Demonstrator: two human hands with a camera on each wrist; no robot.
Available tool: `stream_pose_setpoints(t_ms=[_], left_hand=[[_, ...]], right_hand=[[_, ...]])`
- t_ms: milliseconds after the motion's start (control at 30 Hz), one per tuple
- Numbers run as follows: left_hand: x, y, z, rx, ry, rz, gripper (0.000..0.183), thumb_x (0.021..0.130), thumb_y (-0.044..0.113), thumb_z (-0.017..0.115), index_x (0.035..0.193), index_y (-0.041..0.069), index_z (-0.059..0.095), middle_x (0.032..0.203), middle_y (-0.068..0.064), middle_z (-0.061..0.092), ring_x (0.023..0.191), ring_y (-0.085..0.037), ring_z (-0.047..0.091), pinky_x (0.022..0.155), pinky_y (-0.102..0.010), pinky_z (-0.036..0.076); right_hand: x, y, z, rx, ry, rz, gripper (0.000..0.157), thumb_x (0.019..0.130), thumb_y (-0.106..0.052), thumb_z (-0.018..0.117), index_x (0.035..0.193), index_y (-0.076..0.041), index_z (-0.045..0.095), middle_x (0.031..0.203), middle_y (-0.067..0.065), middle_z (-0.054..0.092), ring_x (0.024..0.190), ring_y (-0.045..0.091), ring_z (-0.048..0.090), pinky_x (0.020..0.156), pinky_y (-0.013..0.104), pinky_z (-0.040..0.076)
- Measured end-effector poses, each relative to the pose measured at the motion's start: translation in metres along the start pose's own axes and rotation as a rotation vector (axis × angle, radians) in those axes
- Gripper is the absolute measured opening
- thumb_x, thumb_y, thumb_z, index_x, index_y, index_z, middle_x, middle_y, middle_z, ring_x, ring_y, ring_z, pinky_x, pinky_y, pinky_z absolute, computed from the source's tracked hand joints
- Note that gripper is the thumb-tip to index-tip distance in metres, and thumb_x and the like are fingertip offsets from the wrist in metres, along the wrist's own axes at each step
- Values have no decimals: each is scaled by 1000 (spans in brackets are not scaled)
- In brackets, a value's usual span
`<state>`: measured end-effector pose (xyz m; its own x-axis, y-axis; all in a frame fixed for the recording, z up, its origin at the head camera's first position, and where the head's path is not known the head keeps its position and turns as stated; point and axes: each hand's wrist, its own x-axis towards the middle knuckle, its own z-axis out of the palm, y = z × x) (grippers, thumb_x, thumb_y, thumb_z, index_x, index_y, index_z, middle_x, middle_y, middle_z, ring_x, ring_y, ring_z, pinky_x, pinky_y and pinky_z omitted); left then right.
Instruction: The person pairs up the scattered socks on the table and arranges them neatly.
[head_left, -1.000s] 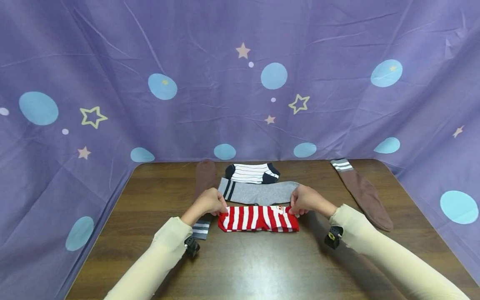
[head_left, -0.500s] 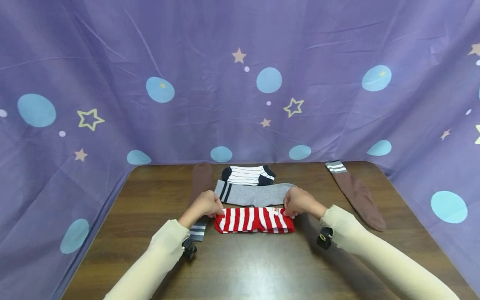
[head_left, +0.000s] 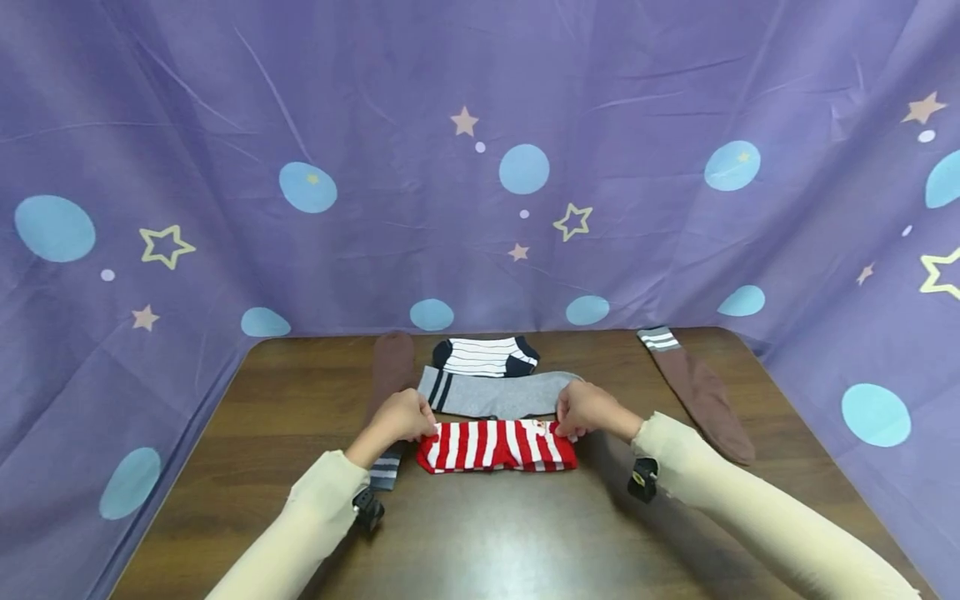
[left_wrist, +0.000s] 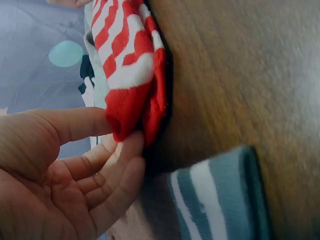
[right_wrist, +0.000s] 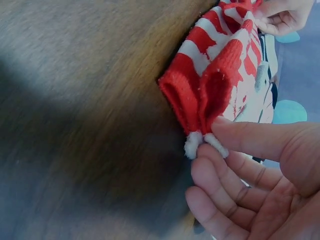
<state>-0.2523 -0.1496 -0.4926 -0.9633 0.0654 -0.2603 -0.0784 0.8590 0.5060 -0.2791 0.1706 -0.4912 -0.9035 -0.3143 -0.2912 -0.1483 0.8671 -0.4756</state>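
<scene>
A red and white striped sock [head_left: 495,446] lies crosswise on the wooden table, stretched between both hands. My left hand [head_left: 405,417] pinches its left end between thumb and fingers; the left wrist view shows the red end [left_wrist: 122,112] in that grip. At the other end my right hand [head_left: 588,410] pinches the upper corner. Seen from the right wrist, two red layers [right_wrist: 217,90] with fuzzy white tips [right_wrist: 192,145] meet at the fingertips. Just behind is a grey sock [head_left: 502,394] with two black bands, its right end partly covered by the right hand.
A white and black ankle sock [head_left: 483,357] lies at the back. One brown sock [head_left: 392,367] with a striped grey cuff passes beneath the left hand; another brown sock [head_left: 701,392] lies slanted at the right. A purple curtain [head_left: 375,167] closes off the table's far edge.
The head view has shifted, so the whole scene sits slightly lower and farther left. Both hands keep their pinch on the striped sock, which barely moves on the table.
</scene>
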Motion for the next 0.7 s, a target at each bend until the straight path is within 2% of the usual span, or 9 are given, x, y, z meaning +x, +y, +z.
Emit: stream_pose_setpoints(t_ms=[167,300,400,500,633,700], left_hand=[[-6,10,-1,69,99,61,12,79,15,73,68,14,68,62,3,61,61,-13,56,53,-27,40],[-7,30,-2,27,151,108,4,81,19,69,81,15,70,72,2,65,65,-14,59,55,-30,43],[-3,52,-1,-83,150,168,14,83,21,68,94,13,72,82,0,70,69,-14,60,58,-29,46],[0,78,3,-198,127,209,25,83,20,68,106,9,71,89,-3,73,72,-14,62,66,-29,49],[4,110,20,-359,71,215,37,84,17,67,120,8,66,100,-8,76,82,-19,69,74,-31,52],[7,126,33,-488,30,208,40,85,13,67,124,6,62,103,-12,76,86,-24,72,76,-31,55]], right_hand=[[-1,6,-4,29,-17,-68,23,81,-10,84,67,-9,65,58,2,66,51,15,61,48,22,44],[-3,13,-15,75,-53,-109,19,85,-9,81,72,-7,67,63,2,66,55,16,64,52,27,52],[-5,18,-37,105,-77,-145,14,88,-7,76,76,-4,68,66,4,67,59,19,66,60,38,59],[-7,23,-69,121,-94,-188,8,90,-4,71,82,-2,68,71,9,69,63,22,68,66,46,61],[-9,31,-113,111,-69,-228,6,93,-5,68,90,0,69,78,13,71,68,23,69,64,34,59],[-8,36,-131,91,-33,-241,8,94,-6,69,91,1,70,78,13,72,68,22,70,62,28,57]])
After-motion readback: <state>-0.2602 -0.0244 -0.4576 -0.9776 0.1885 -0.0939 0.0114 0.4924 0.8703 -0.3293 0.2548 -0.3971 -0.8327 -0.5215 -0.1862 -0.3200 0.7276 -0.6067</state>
